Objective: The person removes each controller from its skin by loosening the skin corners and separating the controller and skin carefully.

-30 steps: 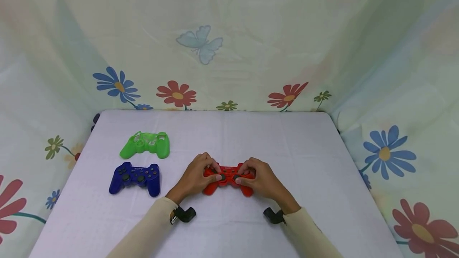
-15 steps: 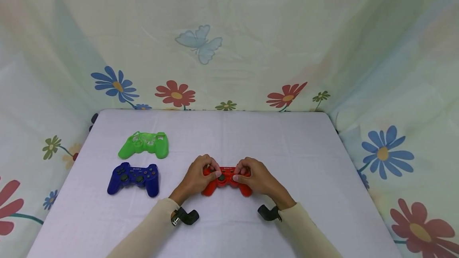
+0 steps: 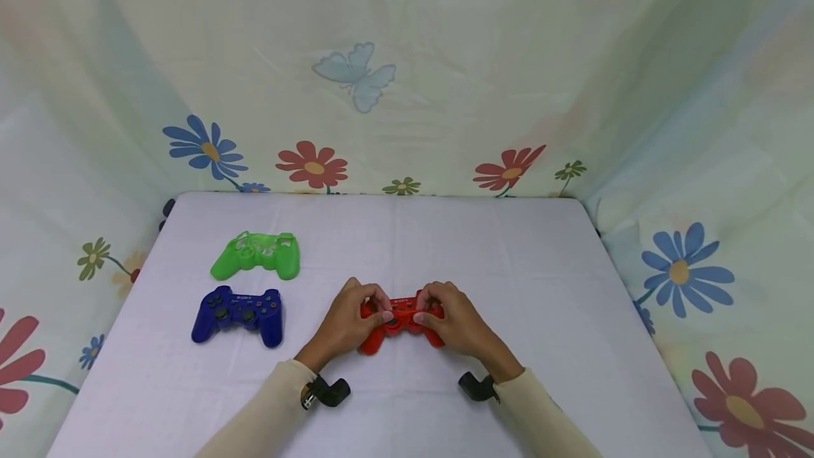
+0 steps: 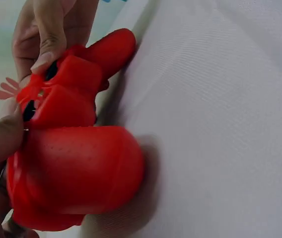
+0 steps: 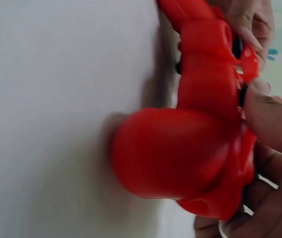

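Note:
Between both hands a red game controller [image 3: 403,308] in a red, soft-looking cover is held near the middle of the table. My left hand [image 3: 346,316] grips its left side, thumb on the front beside the black stick and fingers at the back edge. The right hand [image 3: 461,318] pinches the other side the same way. Close up in the left wrist view, the cover's rounded handle [image 4: 81,168] shows small bumps. From the right wrist, the thumb [image 5: 270,116] lies by a black stick. Fingers behind the controller are partly hidden.
A blue game controller [image 3: 238,311] lies on the white-covered table [image 3: 540,267] to the left. Behind it is a green controller cover [image 3: 288,260] with openings through it. A flowered curtain [image 3: 407,119] surrounds the table's back and sides.
The red controller has shifted slightly toward the person. Both hands keep hold of it, with small shifts of fingers and thumbs along its top. The blue controller and green cover stay put.

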Tool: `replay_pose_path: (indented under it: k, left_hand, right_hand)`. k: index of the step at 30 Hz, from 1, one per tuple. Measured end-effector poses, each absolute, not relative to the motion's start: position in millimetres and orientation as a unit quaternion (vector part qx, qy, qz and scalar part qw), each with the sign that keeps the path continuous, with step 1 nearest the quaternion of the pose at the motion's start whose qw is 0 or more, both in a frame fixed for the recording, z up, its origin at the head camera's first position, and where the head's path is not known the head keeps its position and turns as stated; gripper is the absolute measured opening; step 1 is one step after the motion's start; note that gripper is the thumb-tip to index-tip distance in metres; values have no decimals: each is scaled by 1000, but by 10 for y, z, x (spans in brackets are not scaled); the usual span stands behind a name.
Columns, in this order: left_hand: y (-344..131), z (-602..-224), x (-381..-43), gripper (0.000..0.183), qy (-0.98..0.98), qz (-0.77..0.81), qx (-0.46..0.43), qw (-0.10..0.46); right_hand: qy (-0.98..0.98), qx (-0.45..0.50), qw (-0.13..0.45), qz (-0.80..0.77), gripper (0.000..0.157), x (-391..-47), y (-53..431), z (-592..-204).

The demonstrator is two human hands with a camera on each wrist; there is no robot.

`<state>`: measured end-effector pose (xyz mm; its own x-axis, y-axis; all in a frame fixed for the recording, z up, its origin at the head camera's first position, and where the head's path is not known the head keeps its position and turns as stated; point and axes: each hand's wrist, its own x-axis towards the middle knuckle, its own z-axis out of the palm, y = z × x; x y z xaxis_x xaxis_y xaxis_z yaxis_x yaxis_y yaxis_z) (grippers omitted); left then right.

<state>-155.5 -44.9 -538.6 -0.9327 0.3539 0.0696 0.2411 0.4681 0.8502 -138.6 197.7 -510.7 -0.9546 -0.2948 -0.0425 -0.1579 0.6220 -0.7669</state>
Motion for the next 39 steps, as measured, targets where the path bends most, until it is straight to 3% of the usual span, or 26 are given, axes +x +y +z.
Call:
replay_pose_path:
  k: [6,19,23,31,35,39]
  left_hand:
    - [-420,-5371,-1536,29,870,447,205,37]
    - [-431,-5493,-1482,26,863,410,280,-87]
    - [-446,-5490,-1493,26,860,405,294,-104]
    - [-481,-5494,-1492,37,870,384,295,-98]
    - [-499,-5496,-1496,47,871,378,298,-103]
    - [-494,-5511,-1505,44,871,370,305,-106]
  right_hand:
    - [897,-141,97,-408,18,-1398,1997,-5113]
    - [853,-175,153,-466,18,-1447,2094,-5148]
    - [863,-177,116,-458,21,-1444,2086,-5195]
    - [918,-179,-14,-353,48,-1355,2079,-5236]
    - [921,-190,-47,-335,47,-1341,2061,-5227]
    - [914,-198,-56,-349,41,-1345,2054,-5228]
